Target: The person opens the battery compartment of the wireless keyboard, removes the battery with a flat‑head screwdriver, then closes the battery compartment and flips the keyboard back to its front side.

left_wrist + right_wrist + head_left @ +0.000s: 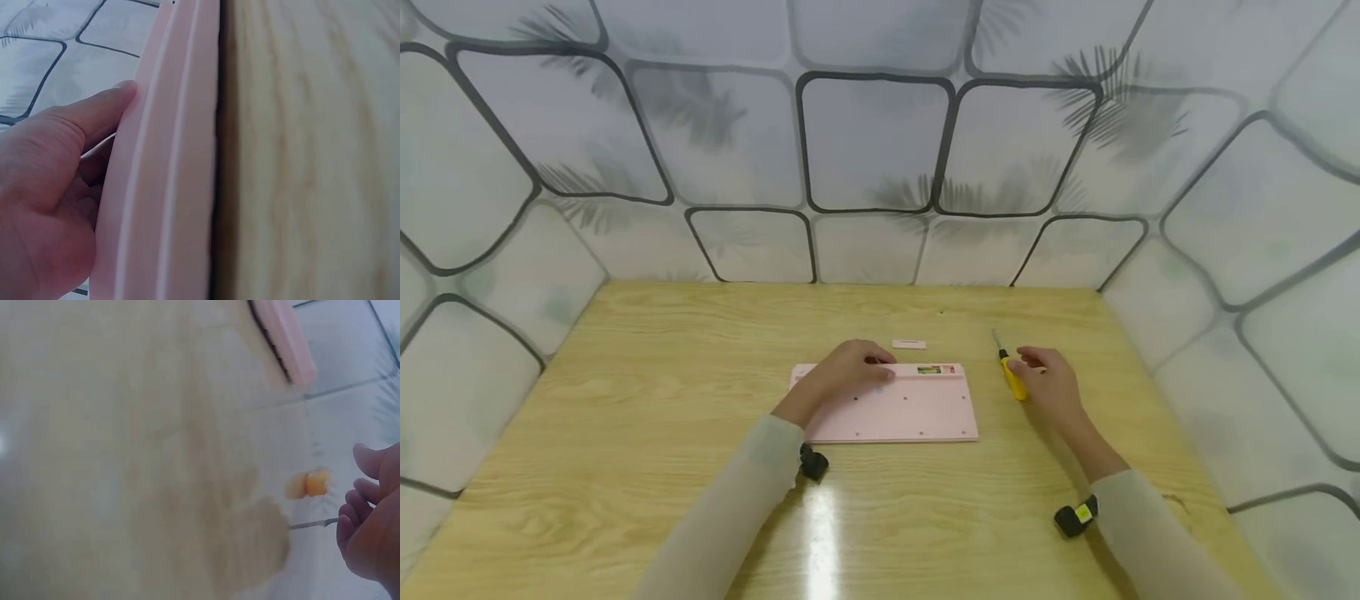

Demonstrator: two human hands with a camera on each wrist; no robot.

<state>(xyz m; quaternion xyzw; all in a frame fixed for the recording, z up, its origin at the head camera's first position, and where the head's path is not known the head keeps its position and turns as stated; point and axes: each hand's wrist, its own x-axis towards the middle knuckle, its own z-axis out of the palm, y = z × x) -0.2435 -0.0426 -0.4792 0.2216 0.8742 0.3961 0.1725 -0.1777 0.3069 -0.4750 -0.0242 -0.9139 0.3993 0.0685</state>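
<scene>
A pink keyboard (887, 418) lies with its screw-dotted underside up on the table. Its battery slot (934, 370) is uncovered and shows green batteries. My left hand (847, 368) grips the far edge, thumb on the pink face and fingers over the edge; the left wrist view shows the thumb (115, 100) against it. To the keyboard's right lies a screwdriver (1015, 383) with a yellow handle, its shaft pointing away. Right beside the handle hovers my right hand (1054, 390), fingers loosely bent and apparently around nothing. The right wrist view shows the yellow handle end (317, 481) apart from the fingers.
A small pink strip-shaped cover (909, 344) lies just beyond the keyboard's far edge. Walls with a stone pattern (880, 142) enclose the wooden table (647, 400) at the back and both sides.
</scene>
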